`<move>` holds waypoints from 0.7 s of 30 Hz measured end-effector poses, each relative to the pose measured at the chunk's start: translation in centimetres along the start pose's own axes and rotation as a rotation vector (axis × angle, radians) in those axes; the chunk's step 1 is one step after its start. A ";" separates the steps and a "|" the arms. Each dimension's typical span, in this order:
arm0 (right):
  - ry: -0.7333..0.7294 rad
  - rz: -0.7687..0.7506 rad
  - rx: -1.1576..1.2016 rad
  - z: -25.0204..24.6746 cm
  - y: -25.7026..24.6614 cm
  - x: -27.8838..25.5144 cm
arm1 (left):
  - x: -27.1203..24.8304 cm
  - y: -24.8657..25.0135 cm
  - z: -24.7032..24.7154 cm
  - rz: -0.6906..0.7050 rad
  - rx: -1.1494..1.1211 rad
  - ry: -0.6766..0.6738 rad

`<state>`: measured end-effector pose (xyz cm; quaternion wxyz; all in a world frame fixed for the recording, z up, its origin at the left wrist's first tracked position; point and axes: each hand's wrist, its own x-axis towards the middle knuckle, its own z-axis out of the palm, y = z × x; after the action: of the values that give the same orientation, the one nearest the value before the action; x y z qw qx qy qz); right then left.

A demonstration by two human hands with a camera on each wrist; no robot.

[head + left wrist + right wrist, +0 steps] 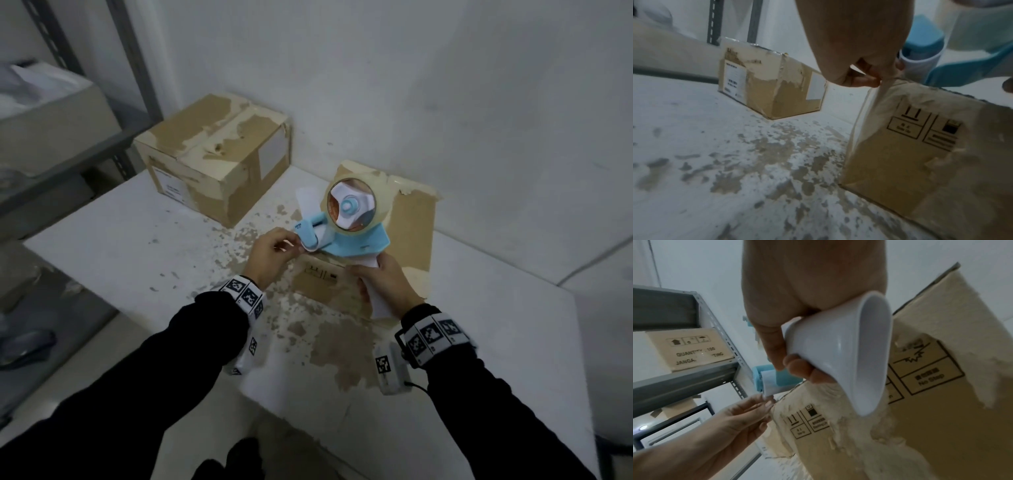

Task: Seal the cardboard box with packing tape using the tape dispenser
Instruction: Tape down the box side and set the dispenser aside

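Note:
A blue and white tape dispenser (349,219) with a clear tape roll (380,202) is held over a worn cardboard box (414,236) near the wall. My right hand (371,279) grips its white handle (838,345). My left hand (296,248) pinches the tape's free end at the dispenser's front roller (310,240). In the left wrist view, the pinching fingertips (869,79) hold a clear tape strip (861,123) that hangs down over the box's front face (920,154). The box's top is mostly hidden by the dispenser.
A second taped cardboard box (212,157) stands at the back left of the white, peeling table (137,246). A grey metal shelf rack (68,147) with more boxes stands left of the table. The white wall (445,85) is close behind.

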<state>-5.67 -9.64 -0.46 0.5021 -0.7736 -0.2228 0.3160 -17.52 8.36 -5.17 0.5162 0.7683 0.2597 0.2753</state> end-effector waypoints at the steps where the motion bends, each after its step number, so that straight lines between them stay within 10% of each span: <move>1: -0.004 -0.020 -0.021 0.0 0.1 0.0 | 0.0 0.1 0.0 0.004 0.025 -0.021; 8: -0.035 -0.191 -0.332 -1.1 -0.6 -0.9 | 0.6 0.1 -0.5 0.037 0.339 -0.200; 21: -0.114 -0.223 -0.548 -9.9 -0.4 -2.3 | 0.0 0.5 -0.2 0.111 0.411 -0.137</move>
<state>-0.21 -17.31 3.41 0.2931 -0.8321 -0.4110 0.2299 -17.63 8.37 -4.66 0.3492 0.8874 0.2322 0.1914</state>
